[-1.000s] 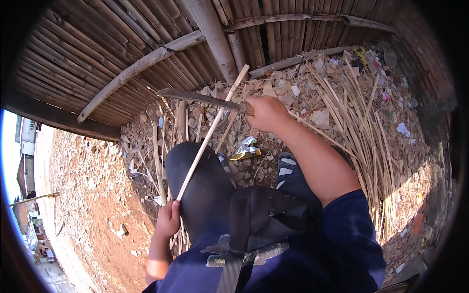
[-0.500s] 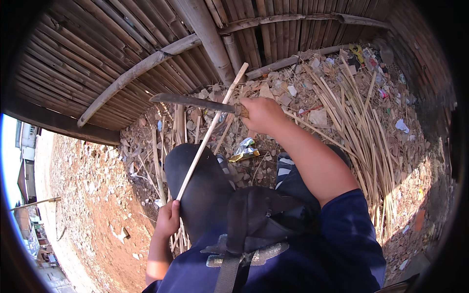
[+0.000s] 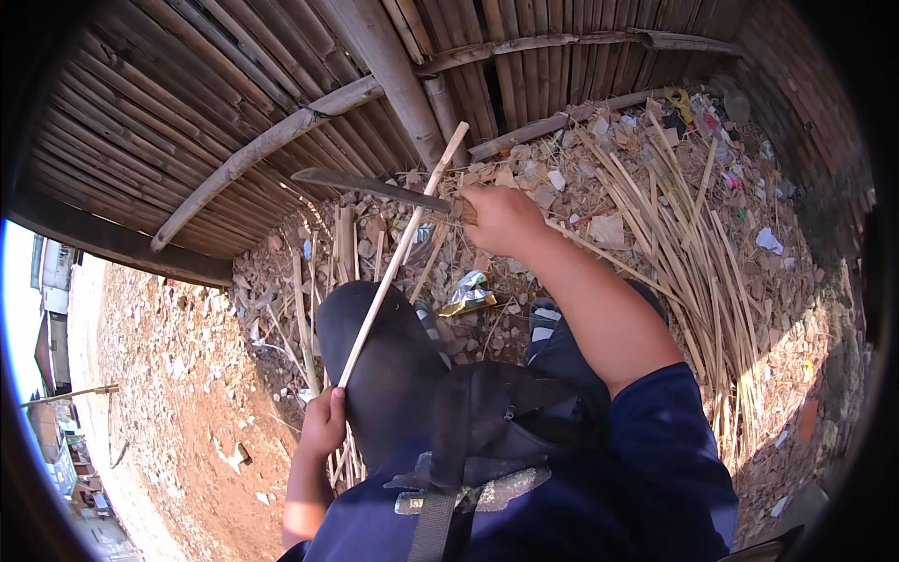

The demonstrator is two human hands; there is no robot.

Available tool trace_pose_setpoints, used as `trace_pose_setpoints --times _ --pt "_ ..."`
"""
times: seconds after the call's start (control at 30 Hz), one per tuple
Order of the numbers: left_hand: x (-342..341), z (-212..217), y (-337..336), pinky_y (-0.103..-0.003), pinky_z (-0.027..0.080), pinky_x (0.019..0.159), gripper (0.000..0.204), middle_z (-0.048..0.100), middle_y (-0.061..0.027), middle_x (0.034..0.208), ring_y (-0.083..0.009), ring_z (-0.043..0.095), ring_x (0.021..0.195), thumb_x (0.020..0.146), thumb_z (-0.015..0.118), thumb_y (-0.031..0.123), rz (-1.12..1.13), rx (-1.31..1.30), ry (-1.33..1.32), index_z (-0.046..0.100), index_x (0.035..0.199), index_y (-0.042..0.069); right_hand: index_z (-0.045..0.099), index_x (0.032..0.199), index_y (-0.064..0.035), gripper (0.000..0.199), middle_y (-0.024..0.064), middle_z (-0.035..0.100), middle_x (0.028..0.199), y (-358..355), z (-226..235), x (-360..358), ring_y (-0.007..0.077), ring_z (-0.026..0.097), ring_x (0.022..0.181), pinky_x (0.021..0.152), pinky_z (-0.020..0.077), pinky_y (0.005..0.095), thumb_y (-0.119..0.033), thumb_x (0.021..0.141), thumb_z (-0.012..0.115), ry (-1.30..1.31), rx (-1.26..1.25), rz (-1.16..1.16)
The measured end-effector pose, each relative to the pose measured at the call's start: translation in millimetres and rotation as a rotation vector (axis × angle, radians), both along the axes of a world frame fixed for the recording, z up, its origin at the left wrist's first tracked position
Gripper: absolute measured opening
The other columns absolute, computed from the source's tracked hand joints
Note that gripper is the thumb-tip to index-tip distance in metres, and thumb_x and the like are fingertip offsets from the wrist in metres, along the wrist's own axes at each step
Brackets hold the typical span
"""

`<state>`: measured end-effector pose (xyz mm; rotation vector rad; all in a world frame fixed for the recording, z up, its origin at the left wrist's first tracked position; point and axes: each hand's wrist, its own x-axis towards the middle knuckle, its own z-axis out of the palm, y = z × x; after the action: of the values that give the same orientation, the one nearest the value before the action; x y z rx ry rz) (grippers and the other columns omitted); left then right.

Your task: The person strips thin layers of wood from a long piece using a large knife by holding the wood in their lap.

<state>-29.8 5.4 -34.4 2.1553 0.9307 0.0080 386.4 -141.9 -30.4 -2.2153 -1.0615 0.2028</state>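
A long pale bamboo strip slants up and away past my left knee. My left hand is closed around its near end, thumb on top. In my right hand is the wooden handle of a machete, fingers wrapped round it. The dark blade points left and lies across the strip's upper part, seemingly touching it. The strip's far end sticks out beyond the blade, near a post. What the left palm covers is hidden.
Many cut bamboo strips lie in a pile to my right. Several sticks stand or lie by my left knee. Ahead rises a bamboo-slat wall with a thick post. Rubble and a shiny wrapper cover the ground between my feet.
Both hands keep their grips. The machete's tip has dropped slightly and shifted a little right, with the blade still across the strip. The view has shifted slightly.
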Motion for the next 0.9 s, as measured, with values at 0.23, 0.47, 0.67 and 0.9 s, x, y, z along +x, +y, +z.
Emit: trace_pose_setpoints --times 0.23,0.47,0.67,0.9 --pt "-0.7 -0.4 5.5 -0.041 0.043 0.057 0.047 0.054 -0.0154 0.06 -0.0251 0.053 0.056 0.108 0.043 0.034 -0.072 0.041 0.029 0.058 0.083 -0.002 0.065 0.1 -0.0101 0.028 0.0133 0.072 0.093 -4.5 -26.7 4.0 0.0356 0.069 0.092 0.077 0.0541 0.049 -0.014 0.074 0.069 -0.258 -0.183 0.389" --pt "7.3 11.1 7.4 -0.039 0.043 0.06 0.046 0.055 -0.014 0.064 -0.0249 0.053 0.06 0.108 0.043 0.034 -0.089 0.089 0.055 0.058 0.084 -0.002 0.066 0.114 -0.0088 0.036 0.0178 0.071 0.101 -1.2 -16.0 30.4 0.0365 0.069 0.097 0.086 0.055 0.0488 -0.022 0.08 0.068 0.027 -0.207 -0.052" --pt "14.8 15.3 -2.5 -0.038 0.042 0.059 0.046 0.052 -0.0154 0.062 -0.0216 0.048 0.059 0.108 0.045 0.032 -0.028 0.039 0.019 0.055 0.081 -0.003 0.067 0.114 -0.0103 0.039 0.0181 0.071 0.101 -17.1 7.6 25.5 0.0372 0.068 0.097 0.084 0.0551 0.0486 -0.028 0.08 0.07 -0.017 -0.215 0.004" --pt "9.5 11.1 7.5 -0.035 0.041 0.059 0.045 0.051 -0.009 0.062 -0.0156 0.045 0.061 0.108 0.046 0.031 -0.031 -0.005 0.041 0.054 0.079 -0.002 0.067 0.107 -0.0086 0.036 0.0191 0.07 0.089 -9.8 1.9 10.1 0.0393 0.068 0.091 0.079 0.0545 0.0507 -0.027 0.077 0.072 -0.027 -0.14 0.145"
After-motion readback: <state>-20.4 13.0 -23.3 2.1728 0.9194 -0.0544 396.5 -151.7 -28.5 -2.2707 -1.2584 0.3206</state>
